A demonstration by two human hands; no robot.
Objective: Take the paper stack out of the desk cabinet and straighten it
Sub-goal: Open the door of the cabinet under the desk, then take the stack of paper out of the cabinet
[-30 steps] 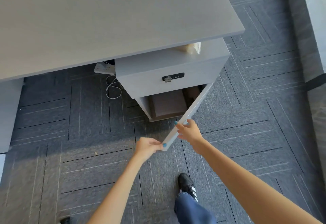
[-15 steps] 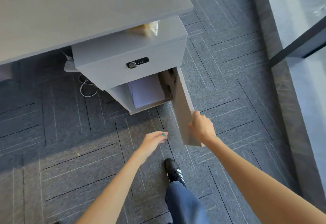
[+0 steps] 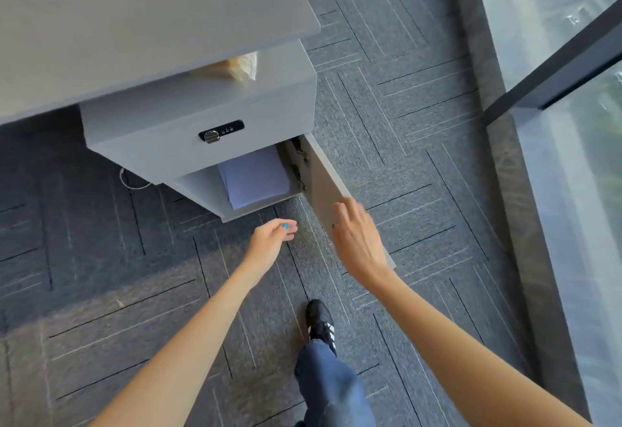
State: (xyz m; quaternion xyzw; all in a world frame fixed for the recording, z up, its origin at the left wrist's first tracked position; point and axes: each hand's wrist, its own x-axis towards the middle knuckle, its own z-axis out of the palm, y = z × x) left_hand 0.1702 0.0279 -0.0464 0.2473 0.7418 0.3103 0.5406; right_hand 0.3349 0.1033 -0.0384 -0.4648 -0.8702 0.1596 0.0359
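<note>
A grey desk cabinet (image 3: 161, 144) with a combination lock stands under the desk. Its lower door (image 3: 323, 184) is swung wide open to the right. Inside the open compartment lies a white paper stack (image 3: 255, 179), its sheets slightly fanned. My left hand (image 3: 272, 241) hovers in front of the compartment with fingers loosely curled and nothing in it. My right hand (image 3: 356, 238) is spread open just in front of the door's edge, not gripping it.
The grey desk top (image 3: 134, 16) overhangs the cabinet. A crinkled plastic packet (image 3: 242, 64) lies on the cabinet's top. A white cable (image 3: 129, 182) lies on the carpet to the left. A glass wall (image 3: 572, 123) runs along the right. My shoe (image 3: 319, 320) is below.
The door has swung from half open to fully open. My left hand let go first, then my right hand released the door's edge and opened. The paper stack has come into view.
</note>
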